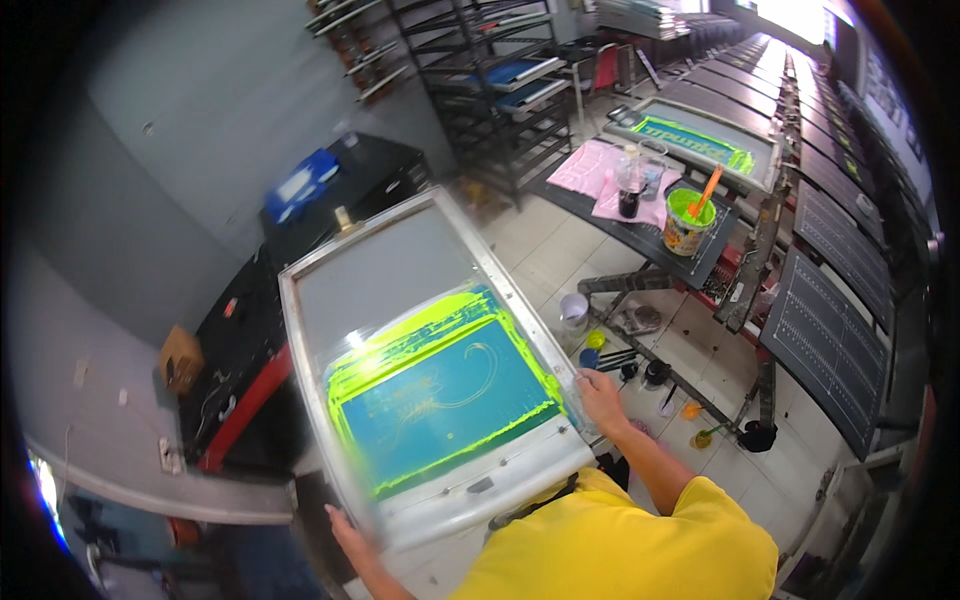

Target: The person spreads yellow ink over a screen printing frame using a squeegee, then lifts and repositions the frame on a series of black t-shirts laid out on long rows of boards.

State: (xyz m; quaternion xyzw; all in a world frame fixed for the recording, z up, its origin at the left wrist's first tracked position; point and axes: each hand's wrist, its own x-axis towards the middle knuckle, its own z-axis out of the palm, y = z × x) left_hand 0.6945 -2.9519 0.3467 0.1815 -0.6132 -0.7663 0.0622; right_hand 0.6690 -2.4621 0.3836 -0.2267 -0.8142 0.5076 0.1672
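Note:
A screen printing frame point(522, 318) is held tilted in front of my body. Its mesh carries a blue-green stencil with bright yellow-green ink smeared around the borders and thickly across the upper part. My right hand point(602, 402) is closed around the metal rail on the right side. At the lower left corner, my left hand point(350, 538) is against the frame's edge, gripping it from the side; part of its fingers is hidden and the corner is blurred. The frame's near end lies close to my yellow shirt point(610, 540).
A black table point(215, 345) with a cardboard box point(180, 360) stands left. Right are an ink bucket point(690, 222) with an orange-handled tool, a bottle point(630, 185) on pink cloth and another screen point(700, 140). Cups point(573, 312) and jars sit low; a drying rack point(490, 90) stands behind.

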